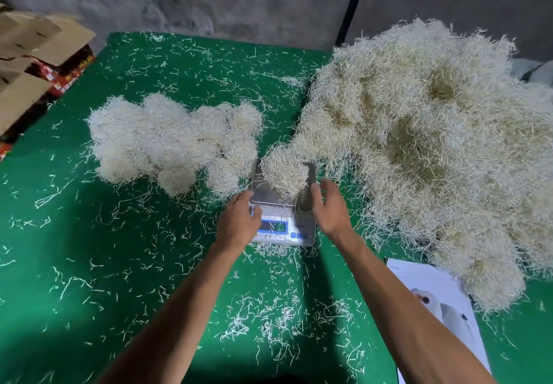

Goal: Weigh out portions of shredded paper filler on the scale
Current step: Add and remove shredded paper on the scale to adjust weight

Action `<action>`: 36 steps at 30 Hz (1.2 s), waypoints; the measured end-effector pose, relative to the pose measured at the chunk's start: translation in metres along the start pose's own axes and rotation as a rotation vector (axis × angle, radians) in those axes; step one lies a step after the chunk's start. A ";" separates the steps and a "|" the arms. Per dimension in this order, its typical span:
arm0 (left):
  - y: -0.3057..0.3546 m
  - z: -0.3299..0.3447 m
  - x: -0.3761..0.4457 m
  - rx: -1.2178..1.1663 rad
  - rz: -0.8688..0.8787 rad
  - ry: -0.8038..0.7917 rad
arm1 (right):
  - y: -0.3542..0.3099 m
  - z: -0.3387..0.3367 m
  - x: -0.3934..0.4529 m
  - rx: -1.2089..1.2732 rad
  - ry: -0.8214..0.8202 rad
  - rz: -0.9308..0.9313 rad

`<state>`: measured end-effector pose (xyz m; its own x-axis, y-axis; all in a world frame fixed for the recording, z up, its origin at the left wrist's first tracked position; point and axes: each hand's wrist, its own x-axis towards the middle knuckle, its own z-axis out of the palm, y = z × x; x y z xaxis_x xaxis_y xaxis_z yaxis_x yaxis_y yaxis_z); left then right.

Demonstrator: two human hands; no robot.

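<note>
**Feather-light clump waits on the scale**

The portion (pixel 283 171) of shredded paper sits on the scale (pixel 282 204), a pale, springy tangle. It likely weighs almost nothing, crushes softly and sheds strands, so cupping it from both sides should suit. The left hand (pixel 241 219) and right hand (pixel 329 208) flank the scale, fingers loosely spread, holding nothing.

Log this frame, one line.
scale: paper wad on pan | left hand: open beside | right hand: open beside
</note>
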<state>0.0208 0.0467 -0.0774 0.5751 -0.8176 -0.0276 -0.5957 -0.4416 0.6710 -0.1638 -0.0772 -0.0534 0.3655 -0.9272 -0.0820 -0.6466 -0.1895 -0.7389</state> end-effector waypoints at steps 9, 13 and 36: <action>0.031 -0.002 0.093 -0.355 -0.025 0.085 | -0.006 0.016 0.029 0.266 -0.011 0.249; 0.049 0.017 0.118 -0.224 -0.096 -0.228 | -0.018 0.032 0.047 0.528 -0.161 0.330; 0.110 0.031 0.068 -1.013 -0.527 -0.347 | -0.039 0.012 0.076 0.637 -0.040 0.527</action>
<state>-0.0224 -0.0691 -0.0286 0.3407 -0.7482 -0.5694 0.4717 -0.3878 0.7919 -0.1023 -0.1365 -0.0387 0.1526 -0.8288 -0.5384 -0.2407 0.4972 -0.8336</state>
